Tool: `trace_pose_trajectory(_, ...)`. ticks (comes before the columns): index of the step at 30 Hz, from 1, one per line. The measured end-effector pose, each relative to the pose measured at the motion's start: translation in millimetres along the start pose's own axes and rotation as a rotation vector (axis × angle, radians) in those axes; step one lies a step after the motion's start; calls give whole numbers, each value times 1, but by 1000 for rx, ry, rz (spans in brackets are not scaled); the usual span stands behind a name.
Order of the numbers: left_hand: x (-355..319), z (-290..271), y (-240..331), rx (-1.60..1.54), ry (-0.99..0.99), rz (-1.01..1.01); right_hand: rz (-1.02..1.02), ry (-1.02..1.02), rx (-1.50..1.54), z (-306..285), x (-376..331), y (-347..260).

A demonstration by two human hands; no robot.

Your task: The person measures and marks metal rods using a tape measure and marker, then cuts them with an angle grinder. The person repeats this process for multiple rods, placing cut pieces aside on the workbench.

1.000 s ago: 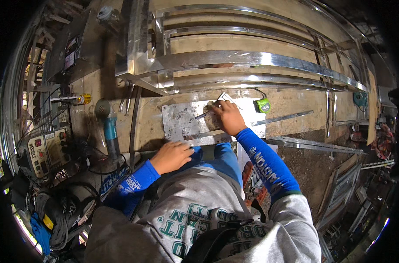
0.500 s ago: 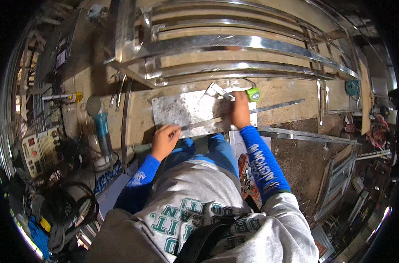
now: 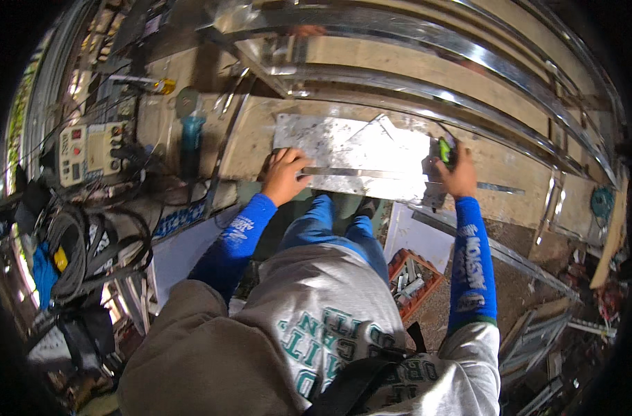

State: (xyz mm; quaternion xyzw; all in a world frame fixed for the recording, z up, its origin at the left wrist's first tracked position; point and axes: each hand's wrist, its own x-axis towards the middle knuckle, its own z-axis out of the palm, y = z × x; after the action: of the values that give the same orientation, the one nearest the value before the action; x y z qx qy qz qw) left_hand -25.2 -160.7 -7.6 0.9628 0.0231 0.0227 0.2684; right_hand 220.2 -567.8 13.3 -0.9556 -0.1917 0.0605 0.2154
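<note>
A narrow flat metal strip lies across a bright, stained metal plate on the wooden bench. My left hand is closed at the strip's left end, thumb and fingers pinching it. Over the strip's right part, my right hand has its fingers round a green and black tape measure. Its palm hides a bit of the strip, whose tip shows beyond the hand. A small metal square rests on the plate's far side, washed out by glare.
A frame of shiny metal tubes spans the bench's far side. An angle grinder and a welding machine are at the left, with coiled black cables below. An orange crate of metal pieces stands by my legs.
My right hand has moved right from the square and taken hold of the tape measure. The left hand stays by the strip's left end. The whole view has shifted and turned.
</note>
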Motion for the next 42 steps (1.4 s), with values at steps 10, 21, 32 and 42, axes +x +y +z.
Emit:
trace_pose_trajectory(10,-41,48,165,-1191,-84,-337,-221,-369,552,-11,-137,-125)
trace_pose_trajectory(21,-24,26,91,-695,220,-451,-241,-414,202,-44,-83,-50)
trace_pose_trajectory(32,-19,47,-13,-319,240,-392,-112,-273,-152,-100,-57,82)
trace_pose_trajectory(42,39,45,88,76,100,-10,-121,-254,-123,-91,-58,91)
